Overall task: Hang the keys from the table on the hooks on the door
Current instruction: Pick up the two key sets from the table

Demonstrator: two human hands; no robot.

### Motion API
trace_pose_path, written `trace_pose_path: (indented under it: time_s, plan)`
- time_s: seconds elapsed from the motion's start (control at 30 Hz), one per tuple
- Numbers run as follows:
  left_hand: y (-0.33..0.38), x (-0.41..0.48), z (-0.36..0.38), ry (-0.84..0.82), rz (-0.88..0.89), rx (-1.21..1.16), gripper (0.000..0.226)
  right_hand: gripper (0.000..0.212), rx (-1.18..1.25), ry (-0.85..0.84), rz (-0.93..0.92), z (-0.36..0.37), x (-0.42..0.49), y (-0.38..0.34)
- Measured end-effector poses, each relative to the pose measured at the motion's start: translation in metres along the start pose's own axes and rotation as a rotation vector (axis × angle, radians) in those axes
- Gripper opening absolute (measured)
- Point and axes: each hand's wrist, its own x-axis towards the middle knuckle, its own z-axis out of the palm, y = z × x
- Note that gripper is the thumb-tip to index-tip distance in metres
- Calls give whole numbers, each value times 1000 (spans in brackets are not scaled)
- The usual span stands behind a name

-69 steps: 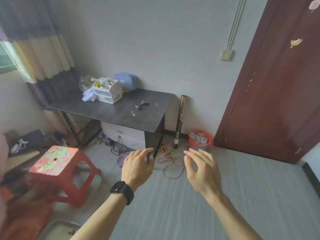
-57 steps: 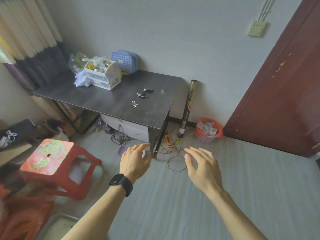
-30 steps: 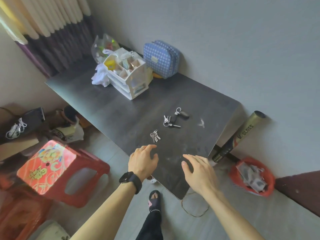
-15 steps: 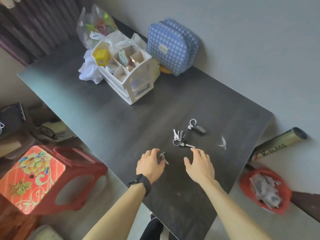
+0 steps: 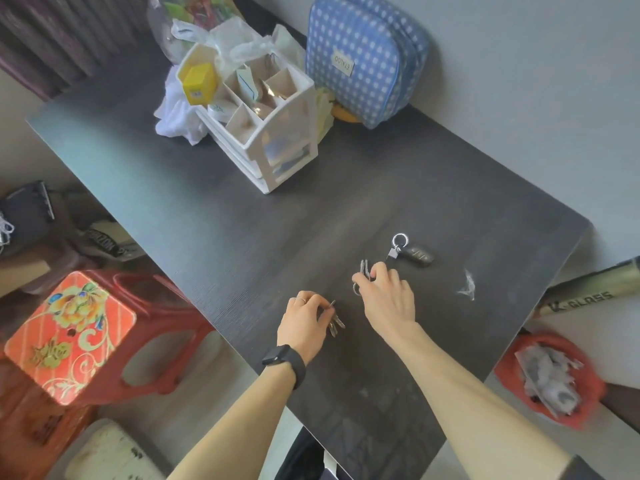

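Note:
Three sets of keys lie on the dark table. My left hand pinches a small silver key bunch near the table's front edge. My right hand closes its fingertips on a second silver key bunch just beyond. A black key fob with a metal ring lies free on the table, right of my right hand's fingers. The door and its hooks are out of view.
A white desk organiser, plastic bags and a blue dotted pouch stand at the table's back. A red stool is on the left floor. A red waste basket and a cardboard tube stand at right.
I walked up to the table and the view dropped over it. Both hands reached forward: the left closed on the near key bunch, the right on the second bunch.

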Motion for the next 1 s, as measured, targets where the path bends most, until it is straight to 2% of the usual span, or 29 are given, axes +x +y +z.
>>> trace_pose_path:
  time_s: [0.1,0.2,0.3,0.37,0.47,0.73,1.0]
  plan:
    - [3,1,-8,-49,2,-16,24,3,14,-1,0,0,-12,-4]
    - [6,-2,-19,-92,13,-8,24,7,112,-24,5,2,-30,-3]
    - [12,-8,-33,-111,48,10,23,7,376,-11,74,-6,-56,3]
    - [22,-14,-44,-110,100,22,20,7,558,39,147,-19,-78,8]
    - [49,-27,-63,-114,199,33,19,10,686,171,230,-43,-113,19]
    - [167,-60,-91,-166,498,102,17,10,806,440,423,-110,-201,70]
    - [304,-141,-33,-340,841,117,19,4,726,747,651,-128,-331,140]
